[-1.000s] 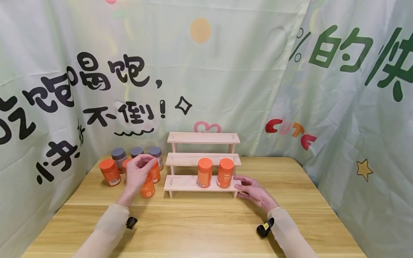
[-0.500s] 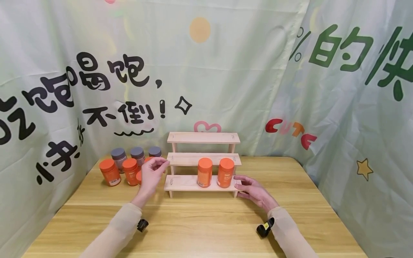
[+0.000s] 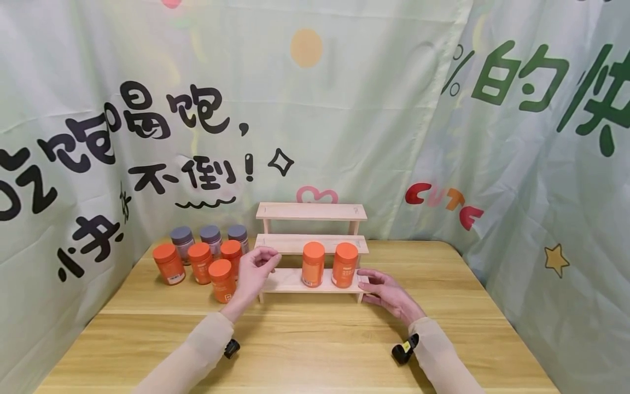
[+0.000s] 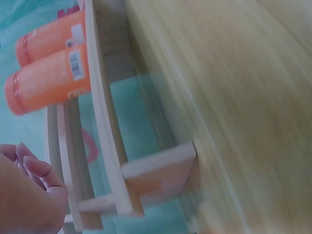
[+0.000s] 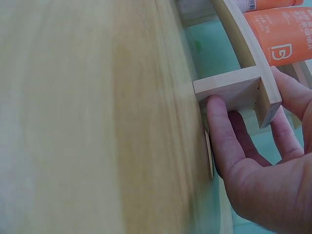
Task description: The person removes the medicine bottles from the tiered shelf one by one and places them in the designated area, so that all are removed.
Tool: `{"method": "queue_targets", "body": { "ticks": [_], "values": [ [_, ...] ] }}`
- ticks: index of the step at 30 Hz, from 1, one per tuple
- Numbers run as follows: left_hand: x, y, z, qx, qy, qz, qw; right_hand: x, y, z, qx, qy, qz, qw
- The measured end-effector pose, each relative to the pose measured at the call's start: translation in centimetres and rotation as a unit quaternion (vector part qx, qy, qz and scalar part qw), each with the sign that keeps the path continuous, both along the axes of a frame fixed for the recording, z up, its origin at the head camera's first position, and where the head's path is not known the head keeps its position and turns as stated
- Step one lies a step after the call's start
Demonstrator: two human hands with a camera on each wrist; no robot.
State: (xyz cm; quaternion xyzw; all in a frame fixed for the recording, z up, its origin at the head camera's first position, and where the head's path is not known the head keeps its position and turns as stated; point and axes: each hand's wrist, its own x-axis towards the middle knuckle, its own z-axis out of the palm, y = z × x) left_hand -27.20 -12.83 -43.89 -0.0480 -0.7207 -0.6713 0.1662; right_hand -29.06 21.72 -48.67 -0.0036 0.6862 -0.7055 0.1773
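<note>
A three-tier wooden display shelf (image 3: pixel 311 211) stands on the table. On its lowest tier are two upright orange bottles, one left (image 3: pixel 313 265) and one right (image 3: pixel 344 265). My left hand (image 3: pixel 252 276) hovers before the left end of that tier, fingers loosely bent. Nothing shows in it; in the left wrist view the hand (image 4: pixel 31 195) is apart from the shelf. At the lowest tier's right end, my right hand (image 3: pixel 389 293) grips the shelf. The right wrist view shows its fingers (image 5: pixel 222 122) around the tier's end and leg (image 5: pixel 229 83).
Left of the shelf stand several orange bottles, the nearest (image 3: pixel 223 282) close to my left wrist. Behind them are three bottles with grey-purple lids, one at the far left (image 3: pixel 182 241). A printed cloth (image 3: pixel 354 137) hangs behind the wooden table (image 3: pixel 315 345).
My left hand has moved right, from over the orange bottles to the shelf's left end, uncovering those bottles. The right hand and the shelf stay in place.
</note>
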Motion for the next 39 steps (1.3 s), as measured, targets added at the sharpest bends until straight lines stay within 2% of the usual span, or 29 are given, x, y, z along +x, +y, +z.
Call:
{"method": "queue_targets", "body": {
  "ticks": [10,16,19,24,26,30,33,39],
  "values": [
    [0.4,2.6,-0.1,-0.039,-0.043,-0.093,0.994,0.1,0.1,0.0,-0.002,-0.001,0.002,1.0],
    [-0.4,3.6,-1.3,-0.038,-0.021,-0.144,0.9886,0.1,0.2,0.1,0.004,0.004,0.005,1.0],
    [-0.5,4.2,-1.4,-0.052,-0.008,-0.159,0.9859,0.1,0.2,0.1,0.004,0.003,0.008,1.0],
    [-0.4,5.1,-1.4,-0.071,0.003,-0.153,0.9857,0.1,0.1,0.1,0.003,0.002,0.008,1.0],
    [-0.1,5.5,-0.8,-0.071,0.002,-0.15,0.9862,0.1,0.0,0.0,0.002,0.002,0.005,1.0],
    [-0.2,6.1,-1.0,-0.076,0.009,-0.14,0.9872,0.2,0.0,0.0,-0.001,0.003,0.008,1.0],
    [-0.5,6.5,-1.5,-0.087,0.022,-0.125,0.9881,0.2,0.1,0.0,-0.002,0.005,0.01,1.0],
    [-0.4,7.0,-1.2,-0.101,0.025,-0.099,0.9896,0.1,0.1,0.0,-0.002,0.004,0.004,1.0]
  ]
}}
